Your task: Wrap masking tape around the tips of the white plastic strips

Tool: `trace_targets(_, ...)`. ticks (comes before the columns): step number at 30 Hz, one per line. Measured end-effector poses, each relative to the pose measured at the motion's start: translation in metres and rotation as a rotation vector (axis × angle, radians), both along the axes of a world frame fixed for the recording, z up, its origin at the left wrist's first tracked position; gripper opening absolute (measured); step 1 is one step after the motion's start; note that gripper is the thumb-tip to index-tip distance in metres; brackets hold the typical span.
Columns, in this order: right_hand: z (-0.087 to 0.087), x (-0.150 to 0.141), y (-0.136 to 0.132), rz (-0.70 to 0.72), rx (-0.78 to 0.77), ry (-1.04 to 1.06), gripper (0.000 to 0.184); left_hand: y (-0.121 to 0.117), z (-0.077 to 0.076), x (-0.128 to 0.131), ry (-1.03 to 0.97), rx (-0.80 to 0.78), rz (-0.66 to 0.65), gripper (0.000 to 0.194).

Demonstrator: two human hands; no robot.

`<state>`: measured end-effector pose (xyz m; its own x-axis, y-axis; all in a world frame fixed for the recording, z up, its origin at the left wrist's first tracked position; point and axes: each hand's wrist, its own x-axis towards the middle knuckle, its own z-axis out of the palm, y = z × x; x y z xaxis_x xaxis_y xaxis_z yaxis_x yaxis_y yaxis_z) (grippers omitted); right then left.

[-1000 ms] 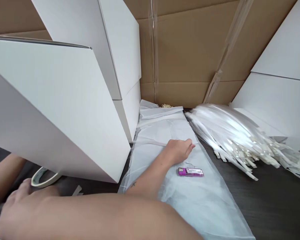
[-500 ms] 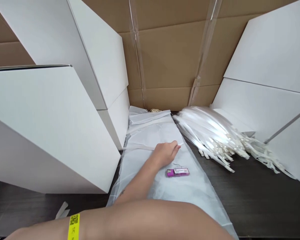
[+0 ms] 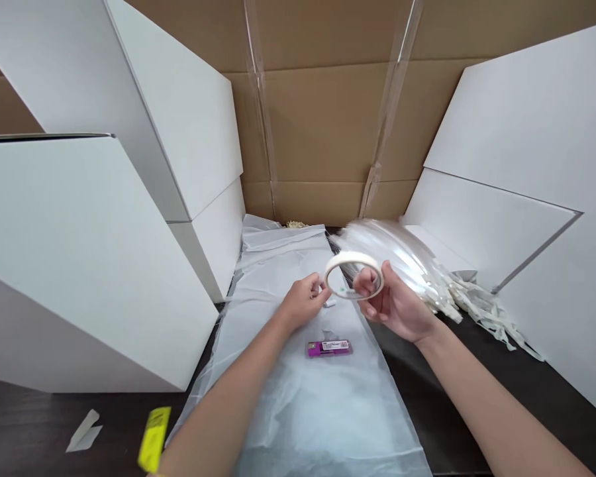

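The head-worn camera looks forward and down from close above the dark tabletop (image 3: 24, 430) toward a cardboard wall (image 3: 328, 126).

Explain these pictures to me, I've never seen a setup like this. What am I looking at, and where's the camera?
This view comes from a camera worn on a person's head, looking down at their own two bare hands; no machine is involved. The right hand holds a roll of white tape, and the left hand sits just beside it, over a sheet of thin translucent film. On the film lies a small purple object with a white label. To the right, a bundle of glossy white strips lies on a dark table. White panels and brown cardboard stand behind.
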<state>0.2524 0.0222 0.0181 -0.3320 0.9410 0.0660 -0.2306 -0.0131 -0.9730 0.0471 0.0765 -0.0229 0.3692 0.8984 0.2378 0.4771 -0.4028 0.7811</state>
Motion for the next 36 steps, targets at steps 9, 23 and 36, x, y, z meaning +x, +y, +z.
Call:
trace_targets(9, -0.033, -0.007, 0.010, -0.210, 0.257, -0.124, 0.047, -0.005, 0.026, -0.007, -0.262, 0.082, 0.113, 0.028)
trace_targets(23, -0.035, -0.010, 0.011, -0.259, 0.650, -0.603, 0.042, -0.013, 0.031, -0.009, -0.303, 0.131, 0.089, 0.025)
trace_targets(36, -0.033, -0.008, 0.011, -0.325, 0.780, -0.873, 0.033, -0.010, 0.029, -0.010, -0.207, 0.128, 0.065, 0.029)
